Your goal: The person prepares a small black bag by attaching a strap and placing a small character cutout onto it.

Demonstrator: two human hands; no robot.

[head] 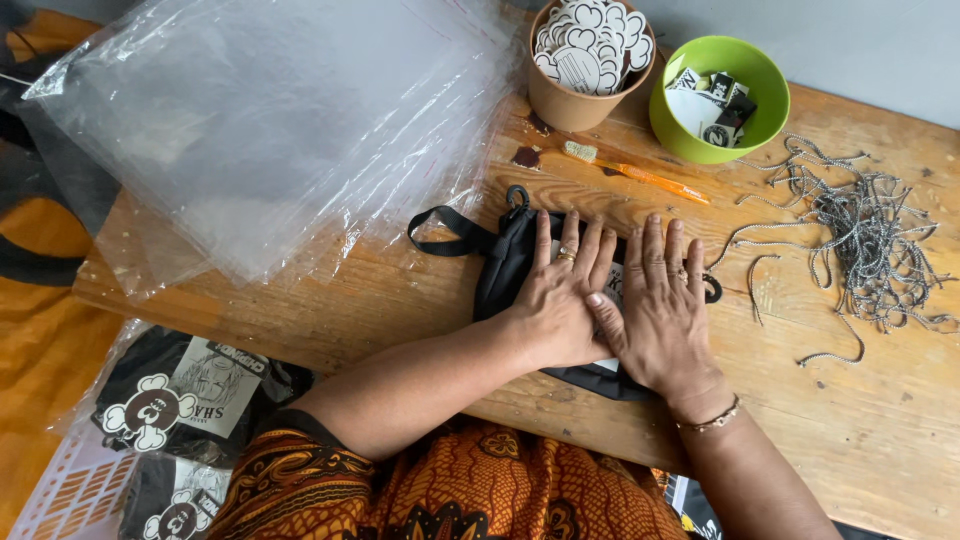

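The left hand [560, 290] lies flat, fingers spread a little and pointing away from the body, palm pressed on a black bag [505, 265]. The right hand [660, 300] lies flat just beside it, fingers straight and close together, its thumb tucked against the left hand. Neither hand pinches anything. The one bag rests near the middle of the wooden desk [880, 420], its long axis running left to right, its strap [445, 232] looping out to the left. Behind it stand two containers: a brown cup [585, 75] of stickers and a green bowl [715, 95] of tags. One orange brush [640, 175] lies between. A stack of clear plastic bags [270, 130] sits left, a tangle of grey cords [860, 235] right.
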